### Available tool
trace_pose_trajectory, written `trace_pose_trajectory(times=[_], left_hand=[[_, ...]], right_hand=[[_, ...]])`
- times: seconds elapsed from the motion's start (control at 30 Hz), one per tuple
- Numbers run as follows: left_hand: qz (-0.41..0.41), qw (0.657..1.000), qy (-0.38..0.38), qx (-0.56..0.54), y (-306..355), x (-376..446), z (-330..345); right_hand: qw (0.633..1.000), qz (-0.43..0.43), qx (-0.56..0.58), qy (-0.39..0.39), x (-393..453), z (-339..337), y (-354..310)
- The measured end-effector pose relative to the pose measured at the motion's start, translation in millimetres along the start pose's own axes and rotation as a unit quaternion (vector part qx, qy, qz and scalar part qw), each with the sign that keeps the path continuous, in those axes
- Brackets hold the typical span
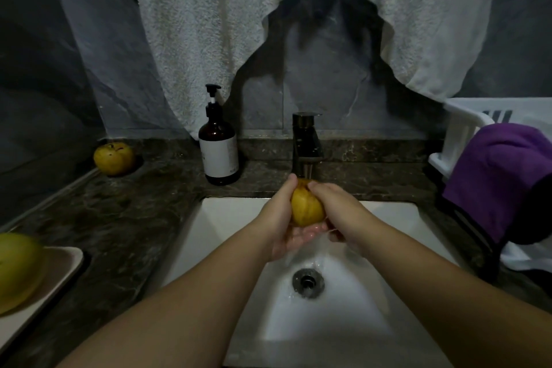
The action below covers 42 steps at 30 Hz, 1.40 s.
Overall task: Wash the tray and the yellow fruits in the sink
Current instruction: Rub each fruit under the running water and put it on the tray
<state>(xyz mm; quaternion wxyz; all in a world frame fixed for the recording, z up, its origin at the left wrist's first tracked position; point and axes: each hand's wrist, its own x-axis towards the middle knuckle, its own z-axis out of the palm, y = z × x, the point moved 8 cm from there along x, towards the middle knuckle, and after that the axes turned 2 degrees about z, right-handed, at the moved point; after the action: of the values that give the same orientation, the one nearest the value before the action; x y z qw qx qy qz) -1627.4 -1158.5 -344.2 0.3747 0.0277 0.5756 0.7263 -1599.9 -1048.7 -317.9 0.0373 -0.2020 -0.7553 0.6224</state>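
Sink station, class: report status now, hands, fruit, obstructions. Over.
Both hands grip one yellow fruit under the faucet, water running. Left hand cups beneath, right hand rubs. Tray waits on the counter. Nothing obstructing.

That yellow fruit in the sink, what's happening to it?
A person is washing it. Both hands, left hand and right hand, hold the yellow fruit under the running faucet over the sink. Another fruit waits on the counter, and a third sits on the tray.
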Motion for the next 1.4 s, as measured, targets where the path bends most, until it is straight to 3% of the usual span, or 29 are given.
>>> trace_pose_trajectory(times=[0.13, 0.5, 0.67, 0.77, 0.87, 1.03, 1.4], left_hand=[[0.019, 1.000, 0.013, 0.017, 1.3, 2.0, -1.0], [0.025, 1.000, 0.016, -0.005, 2.2, 1.5, -1.0], [0.053, 0.998, 0.013, -0.025, 7.9, 3.0, -2.0], [0.057, 0.997, 0.017, -0.050, 11.7, 2.3, -5.8], [0.043, 0.997, -0.001, -0.068, 11.8, -0.8, -5.6], [0.030, 0.996, -0.030, -0.078, 10.0, -4.4, -1.9], [0.026, 0.998, -0.006, -0.065, 6.1, 1.2, -6.0]], right_hand=[[0.997, 0.022, 0.068, -0.035, 0.6, 2.7, 4.5], [0.996, 0.021, 0.078, -0.035, -1.5, 5.7, 2.2], [0.994, -0.086, -0.057, 0.031, -1.4, -9.0, -12.7], [0.962, -0.185, -0.196, 0.052, -6.7, -10.7, -23.6], [0.936, -0.218, -0.272, 0.057, -11.6, -6.1, -28.0], [0.934, -0.226, -0.268, 0.073, -13.7, -8.8, -30.7], [0.932, -0.222, -0.282, 0.055, -12.6, -6.1, -28.7]])
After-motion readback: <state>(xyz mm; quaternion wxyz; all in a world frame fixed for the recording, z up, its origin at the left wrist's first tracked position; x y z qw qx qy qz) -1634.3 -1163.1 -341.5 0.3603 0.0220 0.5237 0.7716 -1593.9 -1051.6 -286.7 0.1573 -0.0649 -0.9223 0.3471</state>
